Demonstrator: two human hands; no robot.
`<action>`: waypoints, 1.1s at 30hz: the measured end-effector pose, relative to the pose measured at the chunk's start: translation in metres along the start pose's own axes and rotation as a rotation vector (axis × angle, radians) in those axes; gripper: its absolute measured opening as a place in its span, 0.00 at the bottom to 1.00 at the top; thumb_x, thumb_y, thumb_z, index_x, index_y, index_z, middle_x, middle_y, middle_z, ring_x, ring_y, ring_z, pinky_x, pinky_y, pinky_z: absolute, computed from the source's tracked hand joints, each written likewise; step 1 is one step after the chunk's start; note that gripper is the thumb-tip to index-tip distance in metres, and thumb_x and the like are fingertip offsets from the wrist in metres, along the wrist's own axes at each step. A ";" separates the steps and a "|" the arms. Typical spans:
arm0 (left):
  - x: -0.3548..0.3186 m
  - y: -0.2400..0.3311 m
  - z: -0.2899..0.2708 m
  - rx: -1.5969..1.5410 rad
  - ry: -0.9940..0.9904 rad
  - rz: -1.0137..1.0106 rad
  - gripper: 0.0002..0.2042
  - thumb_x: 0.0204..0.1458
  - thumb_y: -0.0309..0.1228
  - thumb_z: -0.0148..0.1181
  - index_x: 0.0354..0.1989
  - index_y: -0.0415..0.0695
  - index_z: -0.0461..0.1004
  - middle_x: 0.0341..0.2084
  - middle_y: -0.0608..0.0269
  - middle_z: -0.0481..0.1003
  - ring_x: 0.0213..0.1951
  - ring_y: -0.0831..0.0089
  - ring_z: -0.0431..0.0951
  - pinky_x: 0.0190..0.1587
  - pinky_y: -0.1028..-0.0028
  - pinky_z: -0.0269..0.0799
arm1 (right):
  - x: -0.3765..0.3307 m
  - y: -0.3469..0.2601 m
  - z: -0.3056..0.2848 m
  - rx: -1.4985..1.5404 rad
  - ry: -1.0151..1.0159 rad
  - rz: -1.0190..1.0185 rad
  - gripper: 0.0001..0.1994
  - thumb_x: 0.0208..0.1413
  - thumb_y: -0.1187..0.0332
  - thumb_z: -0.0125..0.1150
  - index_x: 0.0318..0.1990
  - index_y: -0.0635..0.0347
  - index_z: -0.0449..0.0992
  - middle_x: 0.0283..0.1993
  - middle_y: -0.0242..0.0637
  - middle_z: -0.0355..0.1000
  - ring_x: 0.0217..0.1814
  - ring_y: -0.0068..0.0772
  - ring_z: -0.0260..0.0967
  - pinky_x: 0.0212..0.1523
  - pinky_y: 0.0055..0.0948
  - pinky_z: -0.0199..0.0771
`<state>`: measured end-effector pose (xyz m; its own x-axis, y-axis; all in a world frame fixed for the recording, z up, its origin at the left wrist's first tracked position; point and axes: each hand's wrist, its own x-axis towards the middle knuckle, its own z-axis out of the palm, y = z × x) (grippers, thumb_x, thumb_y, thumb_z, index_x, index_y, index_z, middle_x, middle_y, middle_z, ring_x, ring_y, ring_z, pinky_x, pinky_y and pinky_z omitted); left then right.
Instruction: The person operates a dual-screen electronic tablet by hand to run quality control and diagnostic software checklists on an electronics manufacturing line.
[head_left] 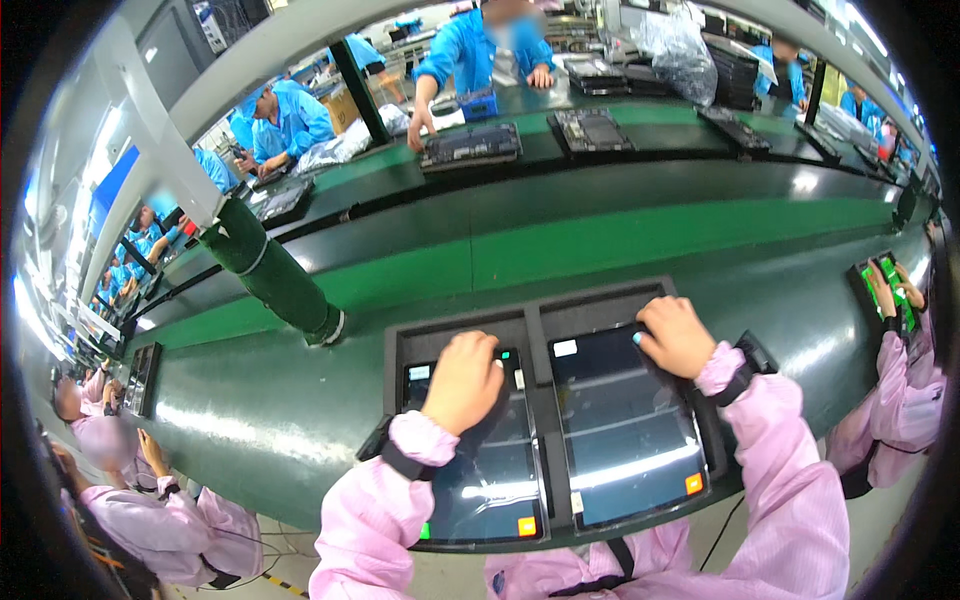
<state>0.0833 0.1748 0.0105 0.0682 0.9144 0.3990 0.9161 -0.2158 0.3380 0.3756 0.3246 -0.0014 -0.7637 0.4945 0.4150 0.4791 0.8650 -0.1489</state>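
Observation:
Two dark glass-fronted tablets lie side by side in a dark two-compartment tray (532,318) before me. Over the far end of the left tablet (490,465) my left hand (465,380) is closed, its fingers bent down at the edge. My right hand (677,338) closes on the far right corner of the right tablet (630,430), thumb on the glass and fingers curled over the edge. Small orange stickers mark the near corners of both screens. The near ends of the tablets reach the bench's front edge. My fingertips are partly hidden.
A green-wrapped post (275,275) rises from the green bench (250,400) at left. Beyond a raised ledge, tablet parts (470,147) lie along another line where people in blue work. Pink-sleeved co-workers sit left and right; the right one's hands hold a tray with green pieces (885,290).

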 end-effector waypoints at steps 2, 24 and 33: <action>0.009 -0.004 0.027 -0.002 0.000 0.020 0.08 0.43 0.23 0.50 0.32 0.35 0.68 0.31 0.51 0.67 0.37 0.54 0.67 0.41 0.63 0.65 | 0.005 0.001 0.012 -0.041 -0.008 -0.002 0.09 0.46 0.66 0.56 0.30 0.60 0.66 0.32 0.41 0.61 0.39 0.43 0.61 0.40 0.38 0.60; 0.016 0.006 0.038 0.186 0.004 0.013 0.07 0.41 0.23 0.51 0.31 0.36 0.67 0.28 0.53 0.65 0.35 0.57 0.66 0.38 0.64 0.65 | 0.007 0.001 0.009 -0.034 -0.018 0.052 0.08 0.47 0.66 0.56 0.30 0.60 0.66 0.32 0.38 0.62 0.39 0.41 0.60 0.41 0.36 0.61; 0.017 0.005 0.036 0.208 -0.021 0.037 0.08 0.42 0.24 0.51 0.32 0.37 0.68 0.28 0.55 0.65 0.35 0.58 0.67 0.37 0.64 0.65 | 0.009 0.002 0.013 -0.043 -0.011 0.036 0.08 0.47 0.66 0.56 0.30 0.60 0.66 0.32 0.37 0.62 0.39 0.40 0.60 0.40 0.36 0.61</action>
<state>0.1035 0.2013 -0.0121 0.1093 0.9148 0.3890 0.9745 -0.1757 0.1395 0.3641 0.3320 -0.0092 -0.7503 0.5265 0.3997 0.5244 0.8422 -0.1251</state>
